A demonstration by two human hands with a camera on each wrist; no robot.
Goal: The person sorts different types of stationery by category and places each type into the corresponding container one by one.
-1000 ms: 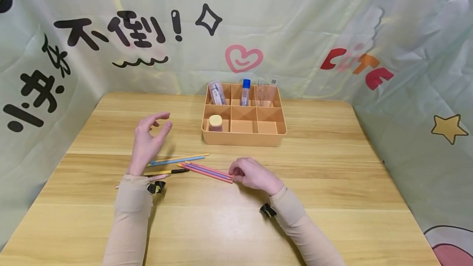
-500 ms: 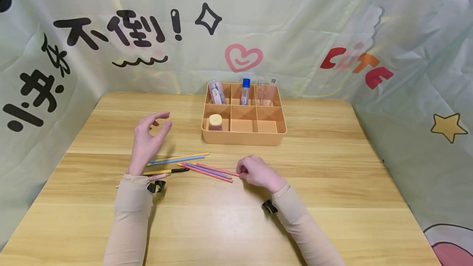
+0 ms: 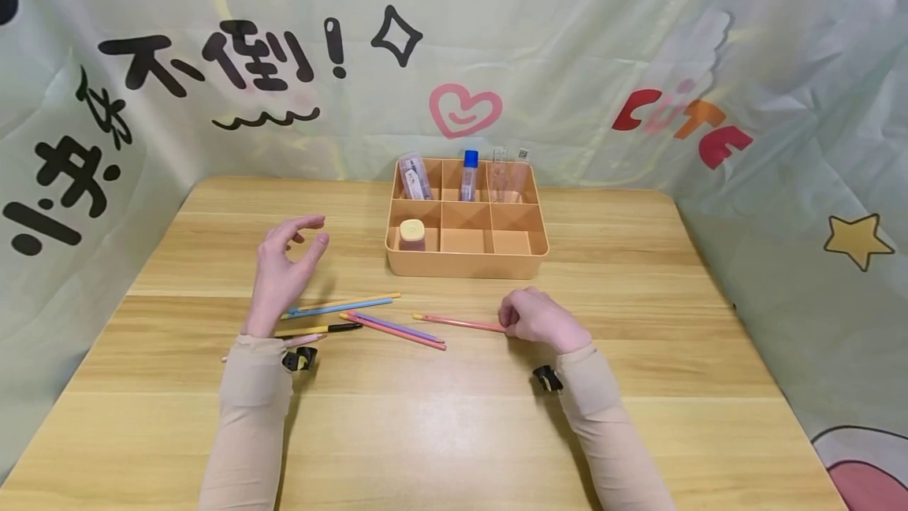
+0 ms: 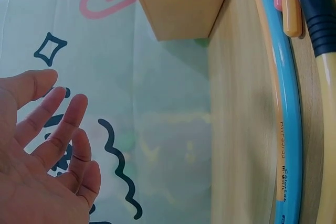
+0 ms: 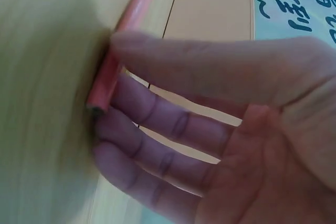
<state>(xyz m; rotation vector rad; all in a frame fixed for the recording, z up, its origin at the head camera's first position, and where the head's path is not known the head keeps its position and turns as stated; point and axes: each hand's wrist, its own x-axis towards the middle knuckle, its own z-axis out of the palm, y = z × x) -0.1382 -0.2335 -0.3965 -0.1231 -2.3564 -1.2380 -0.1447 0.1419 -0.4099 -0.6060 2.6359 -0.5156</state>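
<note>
My right hand pinches a pink pencil near one end, thumb against fingers, as the right wrist view shows up close. The pencil's yellow-tipped end points left, low over the table. My left hand hangs in the air with relaxed, slightly bent fingers and holds nothing. Below it lie a blue pencil, an orange one and a yellow pen with a black end. Between the hands, a purple pencil and another pink pencil lie side by side. A pale pink pencil is partly hidden by the left sleeve.
An orange-tan organizer box with several compartments stands at the back of the wooden table. Inside are a yellow-capped bottle, a blue-capped tube, a clear case and transparent items. A printed cloth surrounds the table.
My right hand has drawn one pink pencil out of the group and carried it to the right, apart from the purple and other pink one. The left hand has stayed in place.
</note>
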